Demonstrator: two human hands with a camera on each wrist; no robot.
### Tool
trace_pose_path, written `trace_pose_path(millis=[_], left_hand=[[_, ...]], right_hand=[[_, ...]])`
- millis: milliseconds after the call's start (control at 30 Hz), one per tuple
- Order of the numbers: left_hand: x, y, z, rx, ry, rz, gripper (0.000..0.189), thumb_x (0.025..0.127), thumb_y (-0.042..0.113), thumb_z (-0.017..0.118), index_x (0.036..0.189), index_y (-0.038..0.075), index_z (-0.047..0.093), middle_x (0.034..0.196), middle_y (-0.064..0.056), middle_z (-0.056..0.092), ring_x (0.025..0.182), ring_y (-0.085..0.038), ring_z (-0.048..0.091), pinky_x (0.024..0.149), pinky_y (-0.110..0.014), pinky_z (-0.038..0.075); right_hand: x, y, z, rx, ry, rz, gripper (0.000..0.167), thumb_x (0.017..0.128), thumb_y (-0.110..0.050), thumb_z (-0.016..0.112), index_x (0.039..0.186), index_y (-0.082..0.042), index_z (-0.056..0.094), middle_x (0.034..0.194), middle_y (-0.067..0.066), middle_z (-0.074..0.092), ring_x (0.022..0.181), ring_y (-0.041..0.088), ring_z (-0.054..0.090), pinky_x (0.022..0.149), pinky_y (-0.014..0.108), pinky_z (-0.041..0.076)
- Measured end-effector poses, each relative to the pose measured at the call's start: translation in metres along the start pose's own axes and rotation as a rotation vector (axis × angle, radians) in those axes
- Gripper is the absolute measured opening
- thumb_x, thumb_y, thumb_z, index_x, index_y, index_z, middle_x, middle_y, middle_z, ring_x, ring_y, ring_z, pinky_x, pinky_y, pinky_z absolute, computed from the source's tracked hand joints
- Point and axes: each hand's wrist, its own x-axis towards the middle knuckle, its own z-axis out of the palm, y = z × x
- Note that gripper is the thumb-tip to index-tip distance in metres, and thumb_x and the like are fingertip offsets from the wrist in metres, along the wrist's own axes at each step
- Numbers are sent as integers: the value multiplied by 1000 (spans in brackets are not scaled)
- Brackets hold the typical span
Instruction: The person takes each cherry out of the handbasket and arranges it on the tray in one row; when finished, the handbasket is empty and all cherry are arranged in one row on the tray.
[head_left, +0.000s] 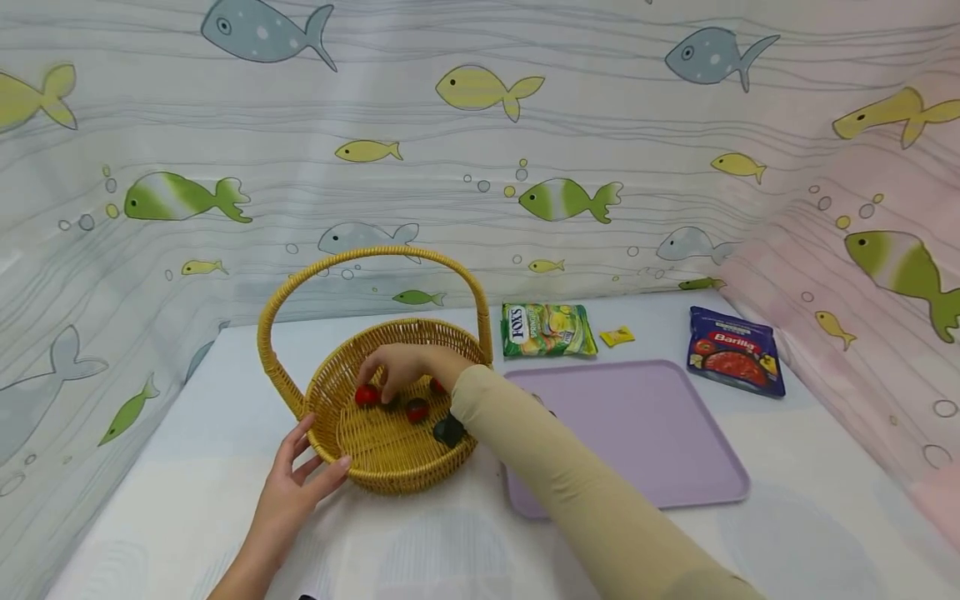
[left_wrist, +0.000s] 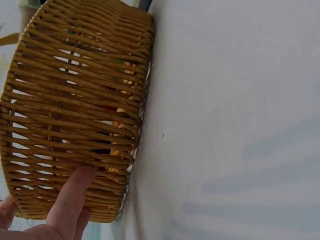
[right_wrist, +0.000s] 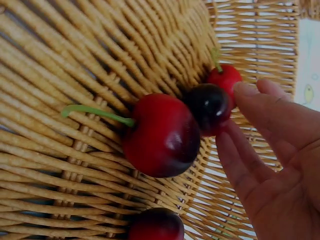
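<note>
A round yellow wicker basket (head_left: 405,482) with a tall arched handle stands on the left part of the table. My left hand (head_left: 296,483) touches its near left rim with spread fingers; in the left wrist view one straight finger (left_wrist: 72,197) presses the woven wall. Inside the basket, my right hand (head_left: 397,371) pinches a dark cherry (right_wrist: 207,107) at its fingertips. A red cherry (right_wrist: 225,80) with a green stem lies against it. Another, larger-looking red cherry (right_wrist: 162,135) sits nearby on the wicker. One more cherry (right_wrist: 157,225) shows at the bottom edge of the right wrist view.
A dark object (head_left: 448,430) lies in the basket's right part. Right of the basket is a lilac tray (head_left: 637,433), partly under my right sleeve. Behind it are a green Fox's candy bag (head_left: 547,330) and a small yellow packet (head_left: 617,336). A Barilla pouch (head_left: 735,352) lies far right.
</note>
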Motion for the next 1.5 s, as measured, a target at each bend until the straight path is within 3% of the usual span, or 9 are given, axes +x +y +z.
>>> trace_pose_path(millis=[233,433,700,967,1200,1500], left_hand=[[-1,0,1,11,10,-14,86,90,21,65,151,21,5,150,-20,3,132,-40,24,80,-25,52],[-1,1,0,19,8,-20,86,90,22,64,151,21,4,151,-19,1,133,-41,23,81,-25,52],[0,0,1,27,3,-16,85,90,22,65,151,22,5,151,-19,3,133,-41,23,81,-24,51],[0,1,0,35,5,-22,85,90,23,64,151,23,5,151,-19,3,133,-40,23,82,-26,51],[1,2,1,53,-1,-11,85,89,23,65,151,22,5,150,-19,4,132,-41,24,84,-27,51],[-2,1,1,42,6,-22,86,89,23,66,151,23,5,150,-19,5,132,-40,25,84,-26,50]], right_hand=[[3,-1,3,-39,-31,-16,40,84,0,68,122,-9,61,122,9,56,109,18,54,77,17,48],[8,-3,4,-73,-92,-37,42,83,-3,70,122,-14,62,125,-1,55,116,18,50,82,16,45],[13,-5,10,-61,-198,-42,37,79,3,72,113,-11,67,109,0,61,99,12,58,75,16,49],[18,-13,17,-168,-270,-57,38,77,-6,77,113,-14,67,102,-5,63,96,7,57,76,14,47],[16,-20,17,-217,-219,-32,33,76,-10,78,106,-17,68,97,-8,61,92,5,55,74,15,46],[-11,-33,-13,-210,-91,-83,34,78,-16,77,109,-14,64,92,-5,61,84,8,56,69,17,48]])
